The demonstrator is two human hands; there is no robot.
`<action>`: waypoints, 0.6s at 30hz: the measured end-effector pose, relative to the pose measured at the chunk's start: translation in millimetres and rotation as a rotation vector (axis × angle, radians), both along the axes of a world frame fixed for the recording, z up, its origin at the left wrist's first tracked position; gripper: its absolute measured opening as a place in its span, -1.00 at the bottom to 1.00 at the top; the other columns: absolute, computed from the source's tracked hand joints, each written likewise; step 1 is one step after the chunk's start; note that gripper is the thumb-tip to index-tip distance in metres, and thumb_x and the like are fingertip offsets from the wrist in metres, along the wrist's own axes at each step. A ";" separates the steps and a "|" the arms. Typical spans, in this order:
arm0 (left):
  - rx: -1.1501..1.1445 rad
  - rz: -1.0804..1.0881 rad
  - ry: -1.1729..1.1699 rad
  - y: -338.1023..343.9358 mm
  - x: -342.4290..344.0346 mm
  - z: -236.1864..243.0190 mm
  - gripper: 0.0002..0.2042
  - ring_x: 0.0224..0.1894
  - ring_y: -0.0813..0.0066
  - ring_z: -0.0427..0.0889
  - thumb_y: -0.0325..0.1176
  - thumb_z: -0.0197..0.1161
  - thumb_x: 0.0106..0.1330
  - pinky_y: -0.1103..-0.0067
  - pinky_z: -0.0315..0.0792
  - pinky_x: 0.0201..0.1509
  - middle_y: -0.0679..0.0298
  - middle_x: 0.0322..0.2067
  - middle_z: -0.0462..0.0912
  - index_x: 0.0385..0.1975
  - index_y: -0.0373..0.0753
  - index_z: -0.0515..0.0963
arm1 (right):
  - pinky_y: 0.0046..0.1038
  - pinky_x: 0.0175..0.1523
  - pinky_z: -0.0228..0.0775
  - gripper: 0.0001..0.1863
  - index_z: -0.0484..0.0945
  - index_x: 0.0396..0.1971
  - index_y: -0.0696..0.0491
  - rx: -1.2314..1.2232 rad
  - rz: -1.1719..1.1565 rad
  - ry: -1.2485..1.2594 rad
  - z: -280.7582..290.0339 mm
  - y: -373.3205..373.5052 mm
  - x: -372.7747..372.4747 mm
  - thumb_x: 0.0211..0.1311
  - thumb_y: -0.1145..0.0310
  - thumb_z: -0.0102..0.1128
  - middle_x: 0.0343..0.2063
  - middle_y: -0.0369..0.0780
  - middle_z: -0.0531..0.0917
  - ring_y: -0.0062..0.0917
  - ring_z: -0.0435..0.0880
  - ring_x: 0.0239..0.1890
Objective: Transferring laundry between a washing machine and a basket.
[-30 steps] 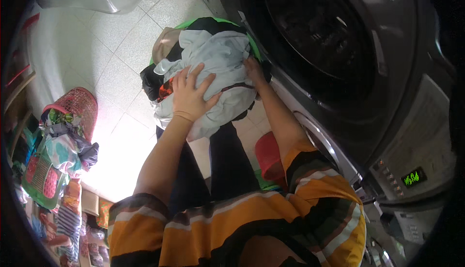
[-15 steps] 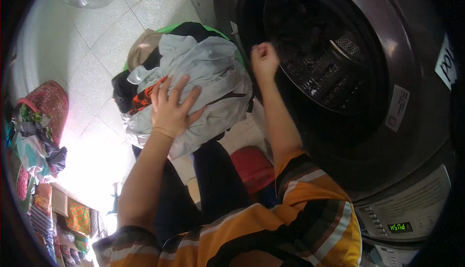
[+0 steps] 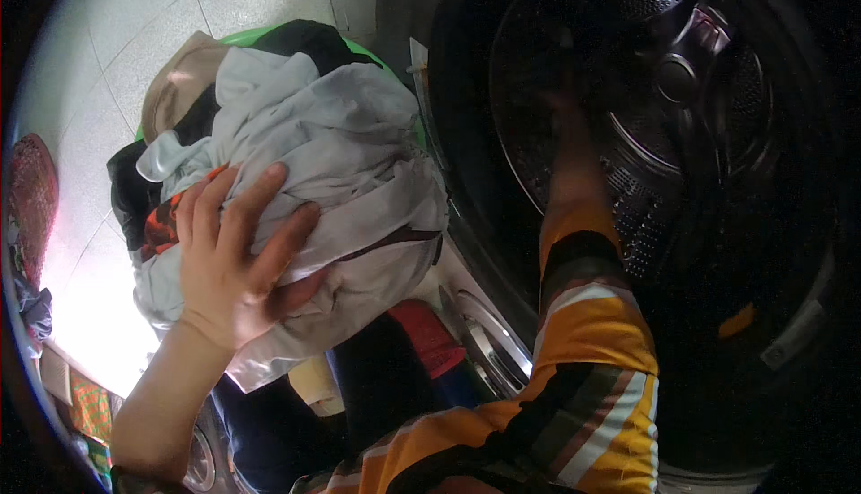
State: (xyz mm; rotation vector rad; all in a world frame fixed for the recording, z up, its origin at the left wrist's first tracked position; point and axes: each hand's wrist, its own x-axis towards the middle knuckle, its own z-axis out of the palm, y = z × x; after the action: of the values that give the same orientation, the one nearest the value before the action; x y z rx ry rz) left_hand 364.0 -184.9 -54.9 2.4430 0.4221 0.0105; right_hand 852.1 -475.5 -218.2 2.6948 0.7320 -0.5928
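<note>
Left hand (image 3: 226,261): fingers spread wide on rumpled pale-grey fabric (image 3: 327,140) | fabric: heaped over round green tub (image 3: 244,38) | right hand (image 3: 563,99): inside shiny perforated metal drum (image 3: 639,229), too dim to tell its grip

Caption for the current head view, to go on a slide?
Left hand spread on heaped laundry, right hand inside a shadowed washer drum.
</note>
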 end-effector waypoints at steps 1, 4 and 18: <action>-0.005 0.000 0.009 -0.1 1.1 0.5 -0.46 0.11 -0.04 0.34 -0.20 0.46 -0.35 0.12 0.22 0.09 0.14 0.10 0.41 -0.19 -0.07 0.58 | -0.11 0.38 -0.03 0.12 -0.03 0.34 -0.07 0.242 -0.213 0.189 -7.4 -4.5 8.5 -0.21 -0.05 0.46 0.27 -0.04 0.17 -0.15 0.20 0.27; -0.026 0.002 -0.004 -3.0 3.0 -3.3 -0.46 0.10 -0.06 0.34 -0.20 0.46 -0.35 0.11 0.21 0.09 0.13 0.10 0.41 -0.20 -0.09 0.58 | -0.16 0.30 0.14 -0.04 -0.01 0.34 -0.07 0.327 -0.240 0.192 -15.2 -44.7 54.9 -0.02 0.03 0.35 0.25 -0.07 0.23 -0.16 0.33 0.20; -0.060 -0.021 -0.030 -2.0 3.6 -12.7 -0.43 0.08 -0.11 0.33 -0.15 0.45 -0.38 0.06 0.24 0.06 0.08 0.06 0.43 -0.21 -0.15 0.57 | -0.11 0.29 0.14 -0.21 0.11 0.30 -0.07 -0.117 0.860 -0.716 -56.0 -177.5 200.0 0.11 -0.07 0.12 0.24 -0.12 0.25 -0.26 0.27 0.26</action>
State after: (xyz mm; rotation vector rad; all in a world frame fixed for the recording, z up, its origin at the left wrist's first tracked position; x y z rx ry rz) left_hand 367.5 -186.9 -67.6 2.3847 0.3783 0.0248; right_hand 1052.1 -653.0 -274.2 1.9464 1.3922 0.4876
